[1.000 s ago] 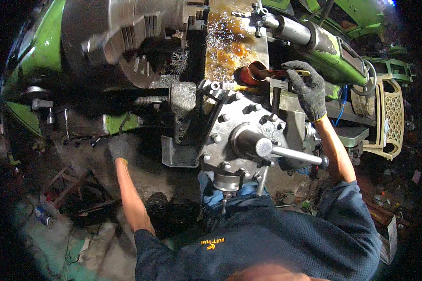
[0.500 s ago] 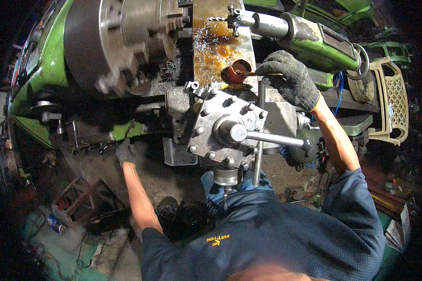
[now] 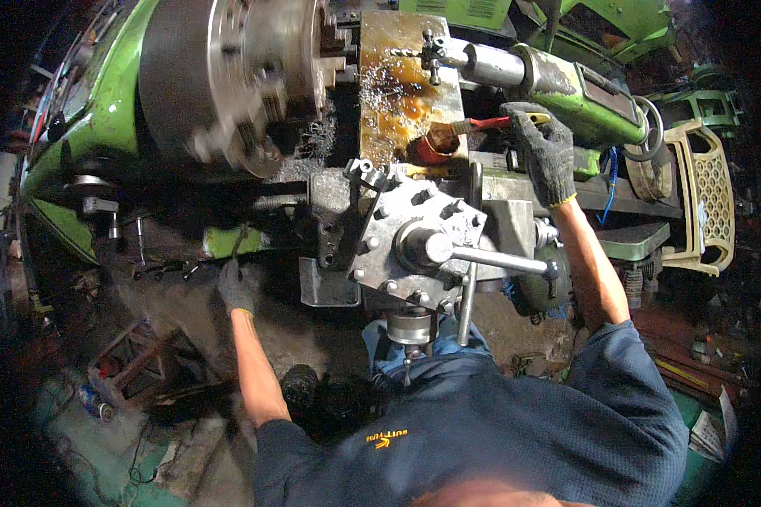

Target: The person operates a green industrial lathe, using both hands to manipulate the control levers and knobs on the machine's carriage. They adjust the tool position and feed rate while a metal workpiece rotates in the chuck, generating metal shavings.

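Note:
My right hand (image 3: 543, 152), in a dark grey knitted glove, is closed round a paintbrush (image 3: 487, 123) with a red and yellow handle. The brush's bristles hang over the rim of a small red pot (image 3: 431, 155). That pot stands on an oily metal plate (image 3: 380, 118) strewn with chips. My left hand (image 3: 236, 289), also gloved, is closed on a thin lever (image 3: 242, 241) at the lathe's front; its fingers are dark and partly hard to make out. A drill bit (image 3: 404, 53) points from the tailstock (image 3: 558, 84) toward the chuck.
The big chuck (image 3: 262, 76) is blurred with spinning at the left. Between my arms sits the square tool post (image 3: 414, 241) with its clamping handle (image 3: 507, 257). A beige plastic chair (image 3: 708, 194) is at the right. A rusty metal frame (image 3: 148, 363) lies on the floor at lower left.
My right hand has risen from beside the pot, lifting the brush so its red handle now shows. The left hand stays at the lever. The whole view has shifted slightly.

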Tool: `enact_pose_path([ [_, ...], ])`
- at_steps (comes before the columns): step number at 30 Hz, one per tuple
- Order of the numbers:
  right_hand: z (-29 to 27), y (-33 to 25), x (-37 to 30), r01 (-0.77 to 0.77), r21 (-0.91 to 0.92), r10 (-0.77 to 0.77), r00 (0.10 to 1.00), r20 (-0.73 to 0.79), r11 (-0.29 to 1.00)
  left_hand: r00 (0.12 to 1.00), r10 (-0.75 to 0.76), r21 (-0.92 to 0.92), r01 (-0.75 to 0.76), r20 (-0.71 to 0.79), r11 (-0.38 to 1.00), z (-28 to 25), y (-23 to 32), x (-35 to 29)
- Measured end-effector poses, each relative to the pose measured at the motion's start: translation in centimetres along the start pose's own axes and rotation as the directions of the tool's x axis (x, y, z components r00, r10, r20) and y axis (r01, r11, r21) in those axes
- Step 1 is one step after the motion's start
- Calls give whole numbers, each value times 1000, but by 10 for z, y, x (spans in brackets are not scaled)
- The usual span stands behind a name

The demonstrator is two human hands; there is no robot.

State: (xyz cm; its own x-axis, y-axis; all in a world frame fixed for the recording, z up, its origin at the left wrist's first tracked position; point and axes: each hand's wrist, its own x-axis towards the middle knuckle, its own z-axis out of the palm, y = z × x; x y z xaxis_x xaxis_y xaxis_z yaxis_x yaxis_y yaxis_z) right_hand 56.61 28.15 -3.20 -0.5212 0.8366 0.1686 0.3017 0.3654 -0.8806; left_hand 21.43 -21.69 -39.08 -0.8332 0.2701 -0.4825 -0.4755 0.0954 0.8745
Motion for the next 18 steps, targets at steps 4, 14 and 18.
enact_pose_path([
  [4, 15, 21, 26, 264, -357, -305, 950, -64, 896, 995, -37, -93, 28, -88, 995, -4, -16, -35],
  [14, 84, 11, 91, 85, 268, -12, 965, -261, 960, 984, 121, 573, -174, 129, 801, -55, -157, -136],
  [18, 71, -4, 69, 222, -81, -236, 915, -328, 972, 940, -325, 122, 312, 107, 942, -37, -151, -184],
])
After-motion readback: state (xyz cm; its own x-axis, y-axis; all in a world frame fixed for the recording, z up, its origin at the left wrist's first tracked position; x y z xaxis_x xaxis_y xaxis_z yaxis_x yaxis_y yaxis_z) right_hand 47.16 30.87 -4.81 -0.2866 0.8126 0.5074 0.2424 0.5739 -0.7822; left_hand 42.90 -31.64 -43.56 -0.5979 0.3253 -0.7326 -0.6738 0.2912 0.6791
